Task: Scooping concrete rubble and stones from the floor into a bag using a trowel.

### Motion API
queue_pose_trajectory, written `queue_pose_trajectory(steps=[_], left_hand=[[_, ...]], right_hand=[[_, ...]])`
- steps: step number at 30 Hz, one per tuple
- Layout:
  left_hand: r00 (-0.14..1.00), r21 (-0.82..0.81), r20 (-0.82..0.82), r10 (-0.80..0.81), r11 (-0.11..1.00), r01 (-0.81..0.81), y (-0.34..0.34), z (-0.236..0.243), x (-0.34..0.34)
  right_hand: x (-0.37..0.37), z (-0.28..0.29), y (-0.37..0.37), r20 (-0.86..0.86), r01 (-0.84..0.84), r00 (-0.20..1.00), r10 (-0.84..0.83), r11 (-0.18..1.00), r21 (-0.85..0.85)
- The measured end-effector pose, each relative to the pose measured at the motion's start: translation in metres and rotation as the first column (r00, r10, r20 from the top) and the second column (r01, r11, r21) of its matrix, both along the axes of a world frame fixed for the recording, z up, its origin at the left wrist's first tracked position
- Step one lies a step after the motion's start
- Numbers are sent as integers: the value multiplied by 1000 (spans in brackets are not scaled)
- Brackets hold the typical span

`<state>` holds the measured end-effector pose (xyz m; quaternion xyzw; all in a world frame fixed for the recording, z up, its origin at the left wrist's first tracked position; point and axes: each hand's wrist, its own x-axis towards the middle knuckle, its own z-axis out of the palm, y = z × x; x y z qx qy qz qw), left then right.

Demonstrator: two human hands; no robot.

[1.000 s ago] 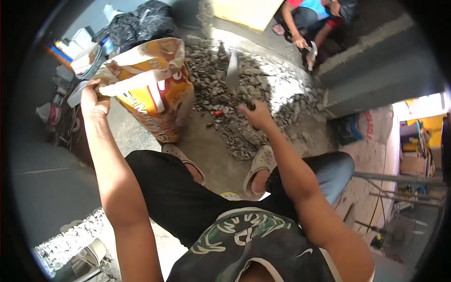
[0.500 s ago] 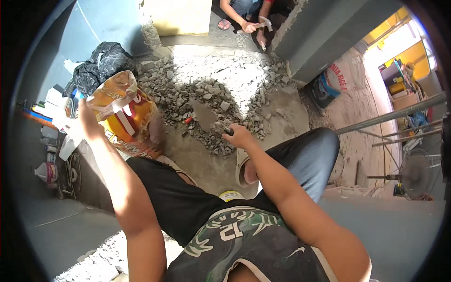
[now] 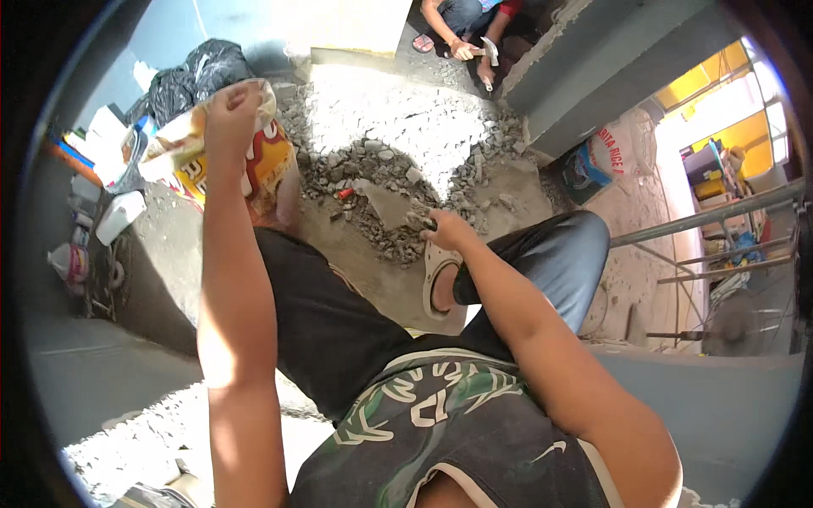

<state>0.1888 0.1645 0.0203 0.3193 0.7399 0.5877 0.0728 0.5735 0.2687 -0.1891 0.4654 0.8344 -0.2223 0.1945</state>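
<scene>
My left hand point(image 3: 231, 117) is closed on the upper rim of an orange and yellow printed sack point(image 3: 269, 161), which stands open on the floor to the left. In my right hand point(image 3: 451, 230) is the dark handle of a trowel. The trowel's flat grey blade point(image 3: 388, 207) points left and lies low over a heap of broken concrete rubble point(image 3: 366, 161). A small red piece point(image 3: 345, 194) sits among the chunks beside the blade.
Black garbage bags point(image 3: 216, 63) lie behind the sack. A crouching co-worker holds a hammer point(image 3: 490, 52) and a thin metal tool point(image 3: 488, 85) at the far side. Another filled sack point(image 3: 625, 148) stands by the wall at right, near metal bars point(image 3: 720, 222).
My left hand has moved right and onto the sack's rim, and the sack's mouth has shifted. My right hand keeps the trowel at the rubble. The view has shifted slightly.
</scene>
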Motion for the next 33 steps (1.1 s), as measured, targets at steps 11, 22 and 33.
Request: queue_pose_trajectory(steps=[11,22,33], left_hand=[[931,55,203,-303,953,298,-1,-8,-6],[883,-83,20,-470,879,470,-25,10,14],[830,-183,163,-533,811,556,17,11,3]], right_hand=[[-23,13,65,-222,82,973,-68,995,56],[58,-92,8,28,-241,967,254,943,-230],[74,-133,36,155,-206,942,299,875,-437]])
